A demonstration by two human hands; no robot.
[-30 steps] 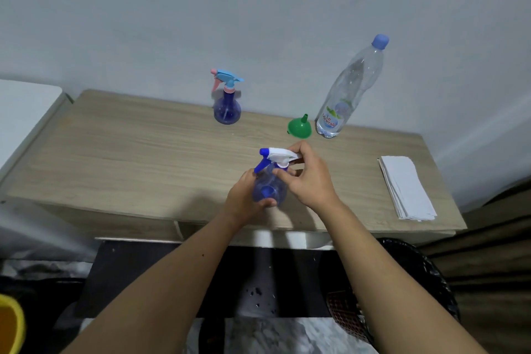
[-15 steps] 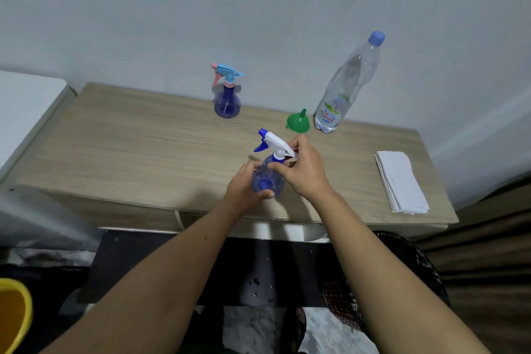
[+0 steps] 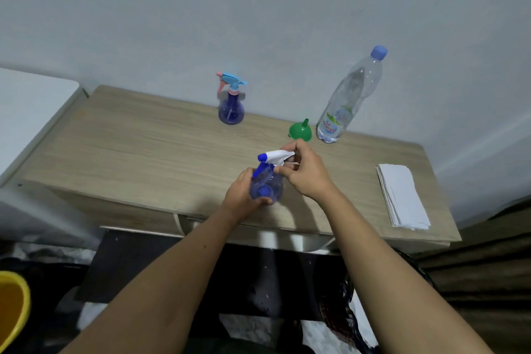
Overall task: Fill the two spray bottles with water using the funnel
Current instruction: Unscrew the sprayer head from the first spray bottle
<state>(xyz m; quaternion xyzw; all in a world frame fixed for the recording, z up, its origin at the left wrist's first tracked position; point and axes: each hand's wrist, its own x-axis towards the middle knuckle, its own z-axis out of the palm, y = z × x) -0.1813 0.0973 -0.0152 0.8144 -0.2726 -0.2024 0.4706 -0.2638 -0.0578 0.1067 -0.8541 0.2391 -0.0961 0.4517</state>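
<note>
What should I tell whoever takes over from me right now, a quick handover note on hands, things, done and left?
Left hand grips the body of the near spray bottle at the table's front edge. Right hand pinches its white spray head, apparently unscrewing it.
The second spray bottle stands at the back, head on. The green funnel rests upside down beside the capped water bottle.
Done: nothing filled.
Left: take the heads off, set the funnel, pour water into both bottles.

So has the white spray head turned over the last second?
Yes. The white spray head swung: its blue nozzle pointed up-left half a second ago, and now points left again, away from the green funnel.
</note>
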